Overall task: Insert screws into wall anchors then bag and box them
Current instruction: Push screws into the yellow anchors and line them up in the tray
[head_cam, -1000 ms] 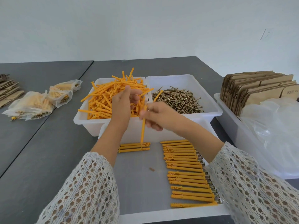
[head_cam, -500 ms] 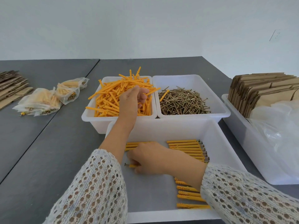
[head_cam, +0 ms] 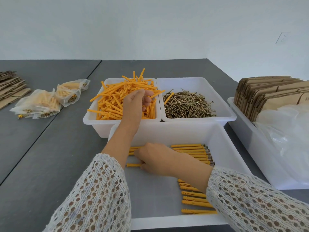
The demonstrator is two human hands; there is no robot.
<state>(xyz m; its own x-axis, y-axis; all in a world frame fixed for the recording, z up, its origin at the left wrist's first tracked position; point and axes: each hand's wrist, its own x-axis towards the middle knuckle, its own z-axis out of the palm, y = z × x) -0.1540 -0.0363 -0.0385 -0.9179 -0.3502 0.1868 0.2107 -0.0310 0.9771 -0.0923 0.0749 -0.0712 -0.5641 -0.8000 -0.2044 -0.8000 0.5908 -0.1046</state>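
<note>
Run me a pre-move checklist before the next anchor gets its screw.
1. Assembled anchor set down in the near tray: cannot tell; the right hand covers part of it.
2. Right hand free to fetch a screw: not ok; it is low in the tray at that anchor.
3. Left hand over the loose anchors: ok.
4. Left fingers holding a new anchor: cannot tell; the grip is hidden.
5. Screws in stock in their bin: ok.
6. Space left in the tray: ok; bare floor shows.
</note>
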